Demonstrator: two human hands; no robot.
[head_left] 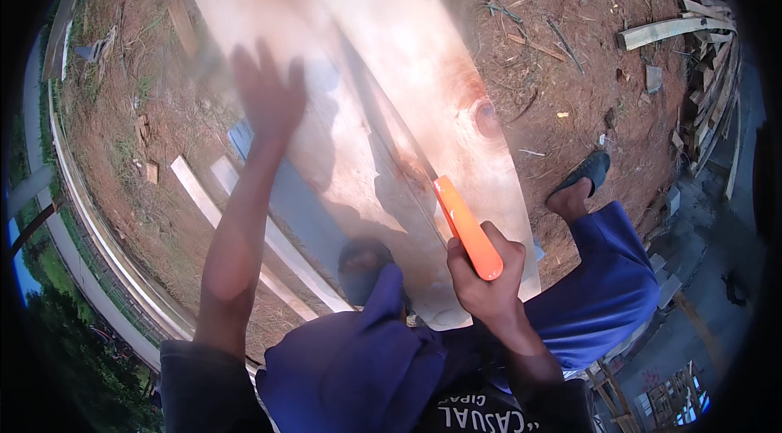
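The right hand (pixel 491 270) grips an orange-handled saw (pixel 470 229), its blade (pixel 417 153) angled along a pale board (pixel 464 140) filling the centre; the left hand (pixel 273 99) spreads open at the board's left edge; sawing seems in hand, the next stroke calling for steady bracing.

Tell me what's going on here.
The person's right hand grips an orange-handled saw, which points forward over a large pale wooden board. The left hand is spread open at the board's left edge; whether it presses down is hard to tell. Whether the saw is biting into the wood can't be made out either.
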